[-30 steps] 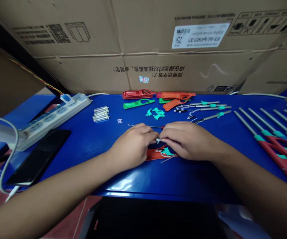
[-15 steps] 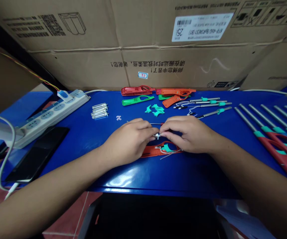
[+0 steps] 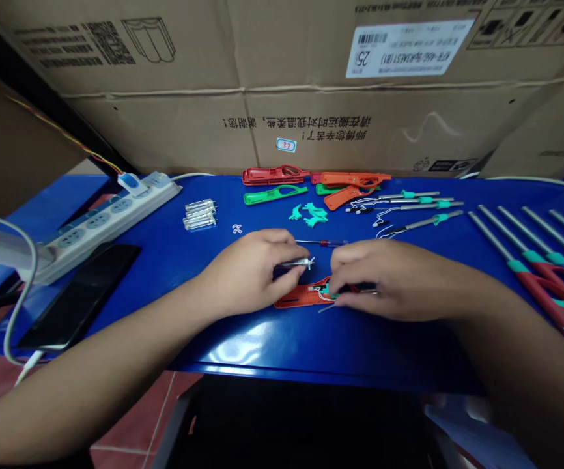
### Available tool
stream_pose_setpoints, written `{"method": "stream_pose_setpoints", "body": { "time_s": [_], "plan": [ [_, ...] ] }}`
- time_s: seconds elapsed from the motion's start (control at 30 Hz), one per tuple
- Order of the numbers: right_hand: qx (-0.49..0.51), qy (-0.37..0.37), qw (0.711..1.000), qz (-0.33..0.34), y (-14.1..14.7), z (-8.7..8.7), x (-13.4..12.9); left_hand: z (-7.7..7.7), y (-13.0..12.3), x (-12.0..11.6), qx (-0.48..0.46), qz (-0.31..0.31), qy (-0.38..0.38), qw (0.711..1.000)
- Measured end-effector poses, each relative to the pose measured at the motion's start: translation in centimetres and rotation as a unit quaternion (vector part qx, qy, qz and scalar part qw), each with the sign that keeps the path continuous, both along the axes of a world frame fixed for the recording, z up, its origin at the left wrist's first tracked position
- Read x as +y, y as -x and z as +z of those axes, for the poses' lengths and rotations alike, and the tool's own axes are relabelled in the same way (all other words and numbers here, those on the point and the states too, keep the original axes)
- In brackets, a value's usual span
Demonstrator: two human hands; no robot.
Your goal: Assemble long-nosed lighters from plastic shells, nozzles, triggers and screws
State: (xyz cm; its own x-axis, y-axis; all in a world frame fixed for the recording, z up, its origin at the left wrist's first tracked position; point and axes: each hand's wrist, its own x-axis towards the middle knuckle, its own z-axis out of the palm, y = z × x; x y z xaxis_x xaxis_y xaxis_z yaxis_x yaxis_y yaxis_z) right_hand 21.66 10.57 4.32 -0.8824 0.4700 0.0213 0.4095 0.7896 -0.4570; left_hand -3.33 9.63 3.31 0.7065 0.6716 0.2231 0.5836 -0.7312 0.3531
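My left hand (image 3: 257, 270) is closed on a small silvery lighter fuel tank (image 3: 294, 263), with a white forked clip at its right end. An orange lighter casing half (image 3: 299, 296) lies on the table just below it. My right hand (image 3: 377, 277) is closed over the casing's right end, thumb on the near side, fingers at the far side. Beside those fingertips a little of a teal trigger (image 3: 325, 288) and thin white wires (image 3: 324, 297) show. The rest of the trigger is hidden by the hand. A screwdriver (image 3: 328, 243) lies behind both hands.
Several fuel tanks (image 3: 200, 215), white clips (image 3: 237, 228) and teal triggers (image 3: 315, 215) lie farther back. Casing halves (image 3: 275, 195) line the cardboard box (image 3: 165, 137). Metal lighter tubes (image 3: 423, 207) and red lighters (image 3: 546, 280) lie right; a power strip (image 3: 91, 228) and phone (image 3: 79, 296) left.
My right hand has left the tank's clip end and come down to the right onto the orange casing, covering most of the trigger. The left hand keeps the tank. The view has shifted slightly.
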Motion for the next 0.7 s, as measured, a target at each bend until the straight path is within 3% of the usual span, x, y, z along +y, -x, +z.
{"method": "stream_pose_setpoints", "body": {
  "time_s": [0.17,0.4,0.7],
  "plan": [
    [-0.079,-0.011,0.997,0.014,1.1,-0.9,-0.6,0.4,0.1,-0.2,0.002,-0.008,0.017,1.0],
    [-0.072,0.021,0.997,-0.036,1.4,-1.0,-0.6,0.5,-0.7,-1.3,0.042,-0.035,0.104,0.993],
    [-0.018,0.047,0.998,-0.045,1.3,-1.6,-0.2,0.2,-1.0,-1.8,0.059,-0.043,0.114,0.991]
  ]
}}
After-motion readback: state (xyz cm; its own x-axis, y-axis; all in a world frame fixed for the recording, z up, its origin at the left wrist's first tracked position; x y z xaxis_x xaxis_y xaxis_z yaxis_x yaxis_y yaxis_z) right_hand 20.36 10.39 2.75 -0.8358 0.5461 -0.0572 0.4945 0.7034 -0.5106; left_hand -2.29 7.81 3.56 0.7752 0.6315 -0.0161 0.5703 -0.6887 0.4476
